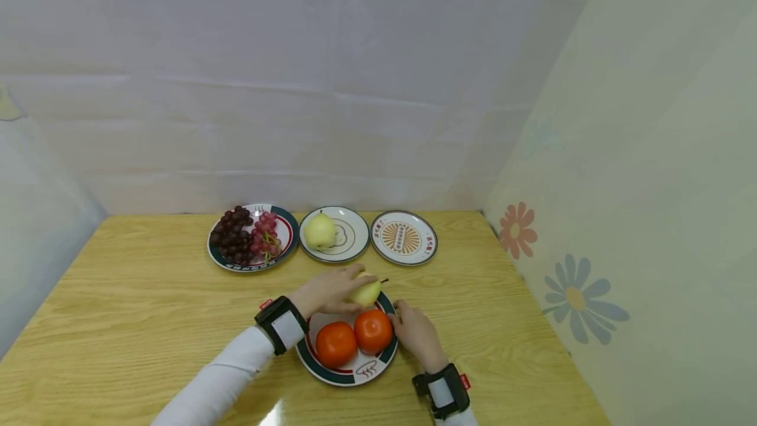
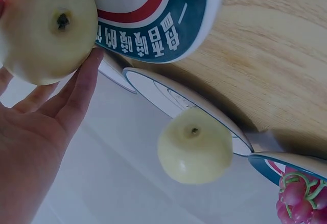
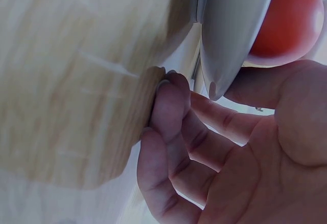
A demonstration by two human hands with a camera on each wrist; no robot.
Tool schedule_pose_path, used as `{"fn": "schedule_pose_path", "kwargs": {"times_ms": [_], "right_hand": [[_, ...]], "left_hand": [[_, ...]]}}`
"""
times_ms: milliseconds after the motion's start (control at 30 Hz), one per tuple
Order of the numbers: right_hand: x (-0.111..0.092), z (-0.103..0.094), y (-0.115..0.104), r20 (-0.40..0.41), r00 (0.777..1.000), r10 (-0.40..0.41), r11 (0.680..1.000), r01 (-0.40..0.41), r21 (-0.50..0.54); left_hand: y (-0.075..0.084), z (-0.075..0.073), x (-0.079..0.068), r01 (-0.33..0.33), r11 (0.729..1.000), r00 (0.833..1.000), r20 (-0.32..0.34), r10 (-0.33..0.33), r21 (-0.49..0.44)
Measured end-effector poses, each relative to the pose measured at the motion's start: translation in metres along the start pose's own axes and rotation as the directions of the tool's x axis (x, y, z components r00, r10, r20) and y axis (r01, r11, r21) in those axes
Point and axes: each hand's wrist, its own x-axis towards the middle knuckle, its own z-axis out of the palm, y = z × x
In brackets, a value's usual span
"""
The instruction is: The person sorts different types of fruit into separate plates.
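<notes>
My left hand (image 1: 332,289) grips a yellow-green pear (image 1: 367,292) over the far edge of a large plate with a dark green rim (image 1: 331,376). In the left wrist view, fingers wrap the underside of the pear (image 2: 48,35), its dark blossom end facing the camera. Two red tomatoes (image 1: 336,345) sit side by side on this plate. At its right edge, my right hand (image 1: 417,335) pinches the rim. The right wrist view has the thumb on the tomato side of the plate (image 3: 232,29) and the fingers outside, their tips close to the wooden tabletop.
Behind, three plates stand in a row. The left plate (image 1: 290,222) bears dark grapes (image 1: 232,236) and red grapes (image 1: 265,235). Another pear (image 1: 320,232) sits on the middle plate (image 1: 353,242). The right plate (image 1: 426,238) has a printed sunburst. Pale cloth walls border the table.
</notes>
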Motion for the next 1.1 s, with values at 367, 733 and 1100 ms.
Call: {"fn": "schedule_pose_path", "kwargs": {"times_ms": [367,733,1100], "right_hand": [[0.000,-0.001,0.000,-0.007,1.000,-0.004,1.000,0.005,0.001],[-0.001,-0.001,0.000,0.008,1.000,0.010,1.000,-0.010,0.013],[0.000,0.001,0.001,0.007,1.000,0.012,1.000,-0.012,0.003]], "left_hand": [[-0.010,-0.003,0.008,-0.016,1.000,0.993,-0.118,0.015,-0.008],[-0.042,-0.005,0.021,0.212,0.977,0.957,-0.199,-0.212,-0.021],[-0.068,0.002,0.027,0.365,0.931,0.895,-0.270,-0.354,-0.008]]}}
